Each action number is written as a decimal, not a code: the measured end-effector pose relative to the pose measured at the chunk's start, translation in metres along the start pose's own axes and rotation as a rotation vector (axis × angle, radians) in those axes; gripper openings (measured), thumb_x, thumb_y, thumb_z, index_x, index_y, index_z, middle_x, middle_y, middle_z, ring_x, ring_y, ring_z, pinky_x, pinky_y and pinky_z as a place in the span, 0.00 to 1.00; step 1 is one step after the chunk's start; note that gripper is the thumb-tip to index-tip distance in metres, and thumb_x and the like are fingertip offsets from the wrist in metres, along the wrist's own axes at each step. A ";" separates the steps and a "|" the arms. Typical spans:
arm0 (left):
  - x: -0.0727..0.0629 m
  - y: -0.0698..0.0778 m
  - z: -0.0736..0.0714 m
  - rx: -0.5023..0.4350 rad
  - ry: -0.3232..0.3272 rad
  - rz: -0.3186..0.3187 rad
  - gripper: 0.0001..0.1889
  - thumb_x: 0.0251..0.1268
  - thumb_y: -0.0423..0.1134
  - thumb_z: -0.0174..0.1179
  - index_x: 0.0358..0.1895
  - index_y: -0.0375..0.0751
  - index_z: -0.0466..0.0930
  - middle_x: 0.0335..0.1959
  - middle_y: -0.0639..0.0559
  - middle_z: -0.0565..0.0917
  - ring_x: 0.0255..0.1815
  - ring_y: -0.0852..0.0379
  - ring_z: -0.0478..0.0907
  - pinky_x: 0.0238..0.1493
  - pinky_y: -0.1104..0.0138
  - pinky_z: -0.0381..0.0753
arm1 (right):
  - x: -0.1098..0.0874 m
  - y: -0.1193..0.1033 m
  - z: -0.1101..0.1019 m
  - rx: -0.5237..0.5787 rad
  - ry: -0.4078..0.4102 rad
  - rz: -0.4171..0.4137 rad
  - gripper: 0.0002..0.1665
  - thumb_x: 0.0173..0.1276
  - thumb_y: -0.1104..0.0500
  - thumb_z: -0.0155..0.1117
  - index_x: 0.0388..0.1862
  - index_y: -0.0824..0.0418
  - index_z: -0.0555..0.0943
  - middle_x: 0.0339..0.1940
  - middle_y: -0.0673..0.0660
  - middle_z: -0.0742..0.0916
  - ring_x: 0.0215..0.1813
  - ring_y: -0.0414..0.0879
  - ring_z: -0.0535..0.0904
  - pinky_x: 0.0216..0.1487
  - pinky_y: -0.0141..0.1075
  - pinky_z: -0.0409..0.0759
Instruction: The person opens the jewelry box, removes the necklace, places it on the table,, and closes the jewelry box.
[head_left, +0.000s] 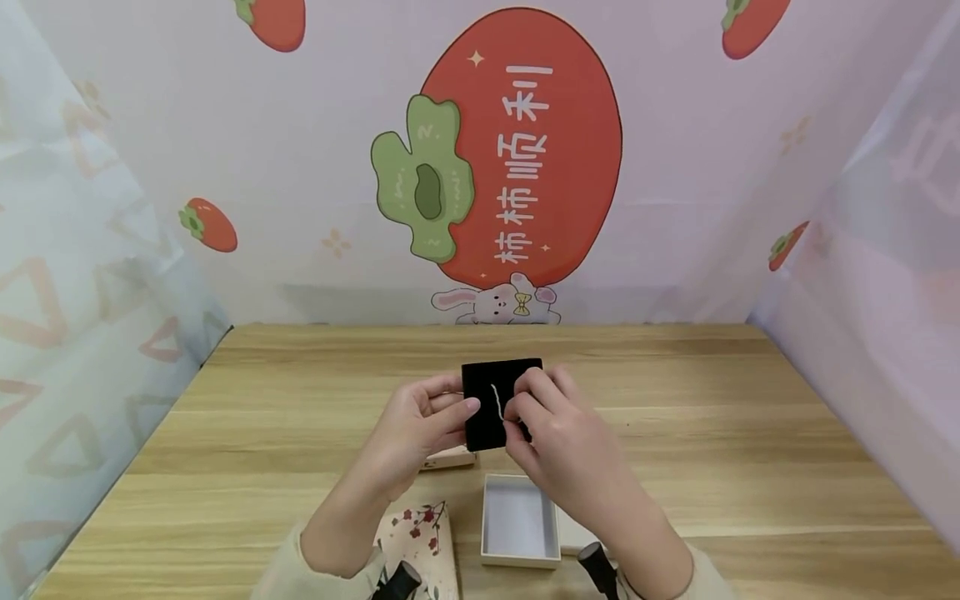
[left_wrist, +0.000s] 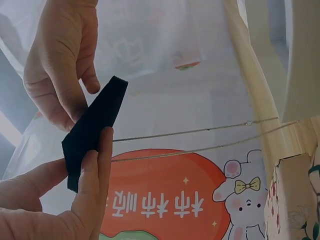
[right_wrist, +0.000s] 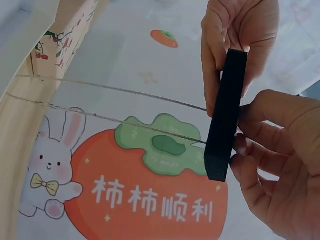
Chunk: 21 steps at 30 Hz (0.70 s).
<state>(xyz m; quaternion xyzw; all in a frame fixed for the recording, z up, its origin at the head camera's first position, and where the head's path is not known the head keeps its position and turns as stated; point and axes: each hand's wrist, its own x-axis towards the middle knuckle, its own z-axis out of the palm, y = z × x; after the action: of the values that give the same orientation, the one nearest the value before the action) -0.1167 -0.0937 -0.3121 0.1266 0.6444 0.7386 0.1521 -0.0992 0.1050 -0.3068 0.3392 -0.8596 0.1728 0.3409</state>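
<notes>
A square black jewelry pad (head_left: 480, 427) is held up above the table between both hands. My left hand (head_left: 412, 425) grips its left side, thumb on the top face and fingers beneath. On that face lies a short stretch of thin silver necklace (head_left: 497, 402). The curled fingers of my right hand (head_left: 566, 429) pinch at the chain's lower end, against the pad. Seen in the right wrist view, two strands of the necklace (right_wrist: 145, 95) hang from the pad's underside. The pad (left_wrist: 95, 125) appears edge-on in the left wrist view. My right fingers partly hide the pad's right side.
An open white box (head_left: 520, 560) stands on the wooden table (head_left: 712, 467) below the hands. Left of it lies a cream box piece with red blossoms (head_left: 420, 533). A smaller pale piece (head_left: 450, 457) lies behind, and another pale piece (head_left: 573, 533) is partly under my right arm.
</notes>
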 end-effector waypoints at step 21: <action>0.000 -0.006 0.002 0.079 -0.005 -0.050 0.20 0.72 0.32 0.57 0.61 0.22 0.72 0.55 0.31 0.83 0.46 0.56 0.87 0.51 0.60 0.85 | -0.002 0.047 -0.007 0.974 -0.182 0.454 0.03 0.66 0.71 0.62 0.32 0.66 0.80 0.30 0.50 0.84 0.35 0.42 0.80 0.30 0.29 0.78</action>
<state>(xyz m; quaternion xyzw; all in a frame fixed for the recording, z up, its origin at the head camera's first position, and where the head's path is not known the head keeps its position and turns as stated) -0.1154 -0.0917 -0.3180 0.1184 0.6757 0.7081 0.1670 -0.1275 0.1432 -0.3061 0.2776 -0.7577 0.5903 0.0224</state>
